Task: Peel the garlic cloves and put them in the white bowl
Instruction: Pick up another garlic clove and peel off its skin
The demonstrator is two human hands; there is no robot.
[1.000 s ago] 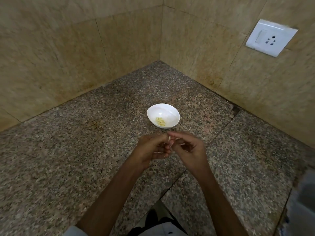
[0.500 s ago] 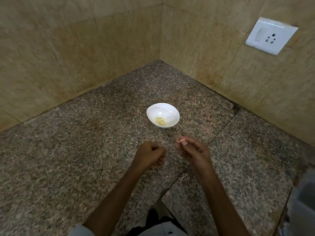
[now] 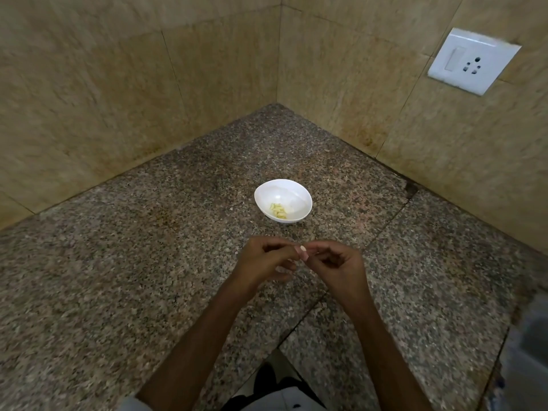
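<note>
So biggest thing first: beige tiled walls (image 3: 89,99) meet in a corner, and a speckled granite tabletop (image 3: 118,277) fills that corner. A seam (image 3: 385,221) runs across the tabletop's right side toward the near edge.

Both forearms come in from the near edge. The left hand (image 3: 264,259) and right hand (image 3: 338,262) are held together above the tabletop, fingers curled, with the fingertips meeting in the middle. Pinched between them is one small pale garlic clove (image 3: 303,249), so both hands are gripping it. It's tiny and partly covered by the fingers, so honestly I can't tell how much skin is on it. There's also a pale patch under the left hand's fingers, no clue what that is.

A white switch-and-socket plate (image 3: 471,62) sits on the right wall, well away from everything.

The white bowl (image 3: 296,197) stands on the tabletop just past the hands, between them and the far corner, with nothing in the way. A few yellowish peeled cloves (image 3: 278,210) lie in the bottom of it.

At the tabletop's right edge there's a blurry grey thing (image 3: 530,351), cut off and unreadable.
</note>
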